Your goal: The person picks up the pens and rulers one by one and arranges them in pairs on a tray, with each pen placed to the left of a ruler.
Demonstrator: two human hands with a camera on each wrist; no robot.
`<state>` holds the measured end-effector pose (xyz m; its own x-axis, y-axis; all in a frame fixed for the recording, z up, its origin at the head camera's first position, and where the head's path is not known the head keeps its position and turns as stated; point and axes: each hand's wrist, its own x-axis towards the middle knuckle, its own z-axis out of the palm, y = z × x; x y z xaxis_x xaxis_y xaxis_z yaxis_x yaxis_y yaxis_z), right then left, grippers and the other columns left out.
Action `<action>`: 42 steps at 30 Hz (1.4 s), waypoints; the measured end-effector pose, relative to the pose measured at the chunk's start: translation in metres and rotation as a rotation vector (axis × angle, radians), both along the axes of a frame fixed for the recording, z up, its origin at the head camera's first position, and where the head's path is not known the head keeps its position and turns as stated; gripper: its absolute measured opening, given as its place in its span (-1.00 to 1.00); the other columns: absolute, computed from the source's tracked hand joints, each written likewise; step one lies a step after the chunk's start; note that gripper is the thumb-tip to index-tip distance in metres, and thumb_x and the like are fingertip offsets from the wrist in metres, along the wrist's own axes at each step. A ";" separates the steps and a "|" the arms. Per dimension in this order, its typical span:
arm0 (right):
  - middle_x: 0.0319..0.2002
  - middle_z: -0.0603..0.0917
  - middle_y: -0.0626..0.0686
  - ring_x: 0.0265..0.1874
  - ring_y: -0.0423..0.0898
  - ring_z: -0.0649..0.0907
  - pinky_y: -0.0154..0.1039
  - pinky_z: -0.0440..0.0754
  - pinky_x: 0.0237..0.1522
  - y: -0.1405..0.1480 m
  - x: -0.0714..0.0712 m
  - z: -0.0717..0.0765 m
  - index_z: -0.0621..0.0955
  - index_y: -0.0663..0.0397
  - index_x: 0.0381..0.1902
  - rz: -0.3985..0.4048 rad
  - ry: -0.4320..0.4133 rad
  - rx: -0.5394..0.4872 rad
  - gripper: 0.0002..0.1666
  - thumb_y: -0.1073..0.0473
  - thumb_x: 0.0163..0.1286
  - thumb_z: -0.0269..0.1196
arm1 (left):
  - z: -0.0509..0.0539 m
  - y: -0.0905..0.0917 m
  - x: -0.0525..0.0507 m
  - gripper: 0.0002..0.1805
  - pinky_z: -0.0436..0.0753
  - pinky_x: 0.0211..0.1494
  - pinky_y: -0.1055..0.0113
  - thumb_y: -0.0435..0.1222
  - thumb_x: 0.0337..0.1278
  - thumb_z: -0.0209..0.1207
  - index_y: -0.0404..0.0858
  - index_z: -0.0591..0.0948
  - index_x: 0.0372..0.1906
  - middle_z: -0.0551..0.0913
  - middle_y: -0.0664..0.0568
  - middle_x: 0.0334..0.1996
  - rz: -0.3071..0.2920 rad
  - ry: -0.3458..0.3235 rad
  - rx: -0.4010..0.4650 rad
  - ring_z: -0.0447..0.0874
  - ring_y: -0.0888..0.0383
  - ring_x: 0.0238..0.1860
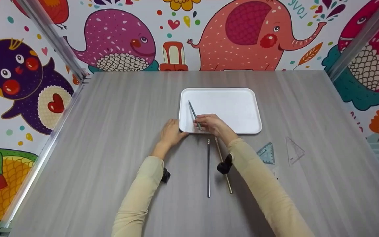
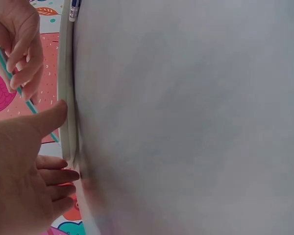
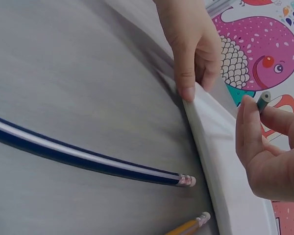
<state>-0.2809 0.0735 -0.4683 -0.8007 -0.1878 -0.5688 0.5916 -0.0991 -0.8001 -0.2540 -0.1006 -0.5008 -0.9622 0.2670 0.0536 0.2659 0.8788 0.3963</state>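
Here, the right hand [image 1: 210,122] pinches one green pencil [image 1: 192,108] in its fingers above the left end of one smooth, white, round-cornered tray [image 1: 229,108], while the left hand [image 1: 170,133], fingers loosely extended, touches the tray's near corner. Two eraser-tipped others, a striped blue pencil [image 1: 208,168] and a yellow pencil [image 1: 219,150], lie on the streaked gray surface [image 1: 127,115] beside two see-through triangles [image 1: 268,155], one bluish, one clear.
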 end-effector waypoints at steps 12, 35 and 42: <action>-0.31 0.65 0.14 -0.46 -0.15 0.65 -0.38 0.61 -0.40 -0.007 -0.025 -0.037 0.46 0.34 0.03 -0.036 0.116 0.013 -0.53 0.34 0.14 0.27 | 0.001 0.001 0.001 -0.37 0.24 0.30 0.18 -0.10 0.04 0.21 -0.46 0.38 0.11 0.45 -0.27 0.09 0.018 -0.047 0.010 0.30 -0.09 0.21; -0.40 0.67 0.18 -0.56 -0.09 0.68 -0.34 0.65 -0.52 -0.031 -0.038 -0.053 0.58 0.39 -0.21 -0.023 0.455 0.456 -0.64 0.34 -0.02 0.34 | 0.005 0.001 -0.001 -0.37 0.33 0.22 0.15 -0.09 -0.02 0.24 -0.50 0.43 0.03 0.50 -0.28 0.00 -0.009 0.001 -0.036 0.36 -0.11 0.12; -0.32 0.67 0.26 -0.55 -0.08 0.68 -0.45 0.61 -0.53 -0.039 -0.012 -0.006 0.58 0.46 -0.16 -0.003 0.526 0.609 -0.63 0.37 0.03 0.28 | 0.007 0.000 -0.003 -0.36 0.32 0.23 0.16 -0.09 -0.02 0.25 -0.51 0.42 0.04 0.50 -0.28 0.01 -0.009 -0.021 -0.050 0.35 -0.10 0.13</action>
<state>-0.2934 0.0344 -0.4744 -0.9923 0.0368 -0.1184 0.1224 0.4437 -0.8878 -0.2570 -0.1003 -0.4940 -0.9606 0.2772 0.0198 0.2657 0.8953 0.3576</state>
